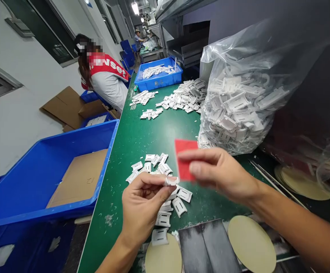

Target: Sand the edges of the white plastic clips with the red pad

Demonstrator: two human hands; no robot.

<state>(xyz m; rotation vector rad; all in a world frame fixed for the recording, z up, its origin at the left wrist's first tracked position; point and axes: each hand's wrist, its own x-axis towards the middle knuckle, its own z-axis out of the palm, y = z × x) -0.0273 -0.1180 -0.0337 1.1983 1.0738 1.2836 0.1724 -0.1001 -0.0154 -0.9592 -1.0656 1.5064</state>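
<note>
My left hand (139, 208) pinches a small curved white plastic part (172, 181) between thumb and fingers. Held in my right hand (224, 174) is a flat red square piece (183, 171), slightly blurred, close to the right side of that part. Whether the red piece touches it I cannot tell. Around and under my left hand lie several similar slotted white parts (179, 207), some hidden behind the fingers. Nearer to me are two round beige discs (252, 242) and dark rectangular sheets (207, 246) dusted with white.
A clear plastic bag (267, 53) of white parts stands at right. Farther back on the green table (119, 144) are heaps of white pieces (184, 96) and a blue tray (159, 80). A big blue bin (76, 131) adjoins the left edge. A person (105, 76) sits beyond it.
</note>
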